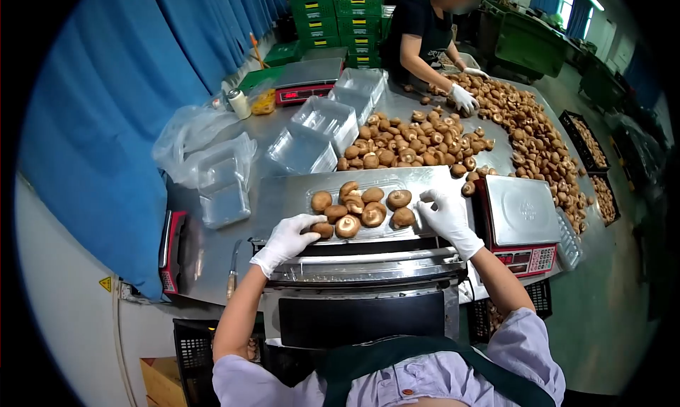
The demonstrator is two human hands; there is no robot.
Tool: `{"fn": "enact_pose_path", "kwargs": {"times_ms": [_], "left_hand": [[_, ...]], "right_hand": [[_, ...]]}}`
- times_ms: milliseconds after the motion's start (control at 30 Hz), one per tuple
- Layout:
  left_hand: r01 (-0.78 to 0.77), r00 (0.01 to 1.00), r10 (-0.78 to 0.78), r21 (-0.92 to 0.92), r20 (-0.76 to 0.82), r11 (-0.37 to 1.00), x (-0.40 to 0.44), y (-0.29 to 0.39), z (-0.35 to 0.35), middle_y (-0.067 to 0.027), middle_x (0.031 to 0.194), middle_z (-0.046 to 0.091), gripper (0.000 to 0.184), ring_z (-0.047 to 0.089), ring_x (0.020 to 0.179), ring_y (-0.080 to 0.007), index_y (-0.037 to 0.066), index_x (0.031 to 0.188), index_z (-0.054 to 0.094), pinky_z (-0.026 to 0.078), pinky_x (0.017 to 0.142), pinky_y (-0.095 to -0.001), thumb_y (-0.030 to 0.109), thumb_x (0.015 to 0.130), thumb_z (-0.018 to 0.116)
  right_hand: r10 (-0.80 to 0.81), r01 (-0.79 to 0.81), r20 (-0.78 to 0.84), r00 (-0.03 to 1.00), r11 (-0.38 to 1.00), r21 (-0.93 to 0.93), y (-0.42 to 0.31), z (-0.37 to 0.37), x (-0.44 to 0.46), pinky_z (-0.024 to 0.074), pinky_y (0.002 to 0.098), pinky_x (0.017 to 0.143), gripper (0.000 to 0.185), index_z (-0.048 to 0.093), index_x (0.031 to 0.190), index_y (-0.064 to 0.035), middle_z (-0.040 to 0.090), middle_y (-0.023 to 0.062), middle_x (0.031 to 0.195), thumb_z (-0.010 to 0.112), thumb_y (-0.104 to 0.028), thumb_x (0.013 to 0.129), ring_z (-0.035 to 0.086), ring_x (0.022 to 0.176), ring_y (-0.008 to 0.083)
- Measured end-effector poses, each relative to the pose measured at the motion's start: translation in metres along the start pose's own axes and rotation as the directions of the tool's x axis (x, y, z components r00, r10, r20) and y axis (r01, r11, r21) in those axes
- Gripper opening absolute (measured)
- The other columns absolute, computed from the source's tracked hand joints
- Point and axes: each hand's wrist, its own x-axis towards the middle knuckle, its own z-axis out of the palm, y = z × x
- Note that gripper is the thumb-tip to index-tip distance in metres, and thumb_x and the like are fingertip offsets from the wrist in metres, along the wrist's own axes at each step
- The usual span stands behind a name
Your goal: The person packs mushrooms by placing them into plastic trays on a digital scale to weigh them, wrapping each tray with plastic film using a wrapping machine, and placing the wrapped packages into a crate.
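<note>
Left: I observe a blue curtain (106,131) hanging in folds, with a yellow triangular warning label (105,284) on the pale wall (67,265) below it. Lower left: a cardboard box (163,380). Centre left: a knife (233,269) lying flat; farther back, a pale can (239,104) just beside a yellow packet (264,102). Rear: I note stacked green crates (315,14) and, near them, a co-worker (423,35) in a dark top, leaning forward. Upper right: a large green bin (523,44), a bright window (566,12) and a ceiling light (593,1).
</note>
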Motion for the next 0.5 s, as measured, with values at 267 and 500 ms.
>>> {"fn": "enact_pose_path", "kwargs": {"times_ms": [267,500], "left_hand": [[0.233,0.965,-0.202,-0.194,0.169,0.953,0.013,0.004,-0.011,-0.0072,0.072,0.059,0.039,0.053,0.062,-0.0110,0.009,0.127,0.055,0.046,0.065,-0.0267,0.021,0.090,0.054],[0.029,0.992,-0.028,-0.005,0.124,1.000,0.009,-0.002,-0.017,-0.0074,0.065,0.059,0.034,0.058,0.059,-0.0152,0.015,0.125,0.057,0.048,0.064,-0.0287,0.023,0.092,0.052]], "right_hand": [[-0.484,0.486,0.060,0.873,0.854,-0.189,-0.008,0.014,-0.015,0.0509,0.0374,0.065,0.039,0.063,0.108,-0.0116,0.064,0.0081,0.095,0.072,-0.026,0.073,0.059,0.077,0.0261],[-0.415,0.433,0.126,0.901,0.878,-0.206,-0.004,0.019,-0.011,0.0503,0.0382,0.060,0.030,0.058,0.098,-0.0111,0.062,0.0093,0.077,0.070,-0.025,0.075,0.061,0.071,0.0277]]}}
